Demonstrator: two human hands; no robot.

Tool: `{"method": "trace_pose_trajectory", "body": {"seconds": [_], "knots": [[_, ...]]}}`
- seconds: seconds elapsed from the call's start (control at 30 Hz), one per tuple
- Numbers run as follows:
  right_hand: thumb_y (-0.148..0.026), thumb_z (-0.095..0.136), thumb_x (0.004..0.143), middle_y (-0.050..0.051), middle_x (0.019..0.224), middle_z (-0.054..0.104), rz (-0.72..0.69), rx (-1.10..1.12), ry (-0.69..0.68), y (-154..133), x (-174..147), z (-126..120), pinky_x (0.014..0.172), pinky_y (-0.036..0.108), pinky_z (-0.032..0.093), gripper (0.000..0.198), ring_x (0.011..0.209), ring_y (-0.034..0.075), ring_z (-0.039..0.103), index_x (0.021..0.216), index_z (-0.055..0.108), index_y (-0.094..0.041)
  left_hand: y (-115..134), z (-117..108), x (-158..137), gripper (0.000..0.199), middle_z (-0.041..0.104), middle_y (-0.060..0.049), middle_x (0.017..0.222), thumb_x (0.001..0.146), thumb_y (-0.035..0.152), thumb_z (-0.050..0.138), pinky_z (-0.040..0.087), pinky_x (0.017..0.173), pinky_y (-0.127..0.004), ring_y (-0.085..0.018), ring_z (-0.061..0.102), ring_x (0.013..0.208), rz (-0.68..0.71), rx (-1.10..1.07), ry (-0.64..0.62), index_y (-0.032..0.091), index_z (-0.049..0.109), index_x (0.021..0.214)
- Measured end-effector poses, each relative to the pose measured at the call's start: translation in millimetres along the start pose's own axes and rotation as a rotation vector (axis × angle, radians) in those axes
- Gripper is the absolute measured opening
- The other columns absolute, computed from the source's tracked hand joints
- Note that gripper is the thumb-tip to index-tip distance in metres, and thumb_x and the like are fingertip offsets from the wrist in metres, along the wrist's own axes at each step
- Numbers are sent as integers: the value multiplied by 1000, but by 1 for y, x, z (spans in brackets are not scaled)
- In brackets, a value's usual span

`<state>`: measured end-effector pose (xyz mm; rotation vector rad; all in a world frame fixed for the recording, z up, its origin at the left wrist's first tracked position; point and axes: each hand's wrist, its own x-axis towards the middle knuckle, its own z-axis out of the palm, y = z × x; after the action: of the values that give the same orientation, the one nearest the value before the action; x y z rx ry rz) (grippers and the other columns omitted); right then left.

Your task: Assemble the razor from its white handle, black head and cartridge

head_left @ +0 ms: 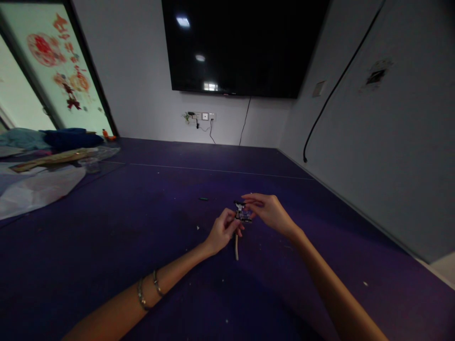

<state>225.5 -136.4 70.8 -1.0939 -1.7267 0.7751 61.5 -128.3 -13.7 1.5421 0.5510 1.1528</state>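
Note:
My left hand (223,232) pinches a small black-and-silver fitting (243,216) with a partly clear body; its exact kind is too small to make out. My right hand (272,213) comes in from the right, its fingers bent and touching the upper right side of the same fitting. Below my left fingers a short cream-coloured cord (236,248) hangs or lies, and its upper end is hidden by the hand. A small dark green stick-like piece (203,199) lies on the purple surface (142,246), a little beyond my left hand.
Ahead, a large television (245,47) hangs above wall sockets (205,116) with thin cords. Down the right wall runs a black cable (334,87). Dark blue cloth (73,139), a flat tan piece (53,160) and white sheeting (42,192) lie at the left. Small pale scraps dot the surface.

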Motion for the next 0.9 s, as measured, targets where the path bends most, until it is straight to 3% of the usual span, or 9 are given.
{"method": "trace_pose_trajectory", "body": {"seconds": [0.57,0.9], "knots": [[-21,53,77,6,86,68,-61,-103,-54,-3,-1,-3,54,25,57,21,72,16,65,93,67,-18,0,-1,-1,25,59,1,69,84,41,51,44,56,-24,-10,58,55,-12,0,-12,18,39,85],[-15,47,79,0,73,62,-143,-246,-68,-10,-3,-2,54,22,49,11,59,11,61,81,57,-19,3,-1,0,26,58,2,67,84,41,52,44,56,-24,-10,57,55,-6,-30,-20,18,39,83]]}}
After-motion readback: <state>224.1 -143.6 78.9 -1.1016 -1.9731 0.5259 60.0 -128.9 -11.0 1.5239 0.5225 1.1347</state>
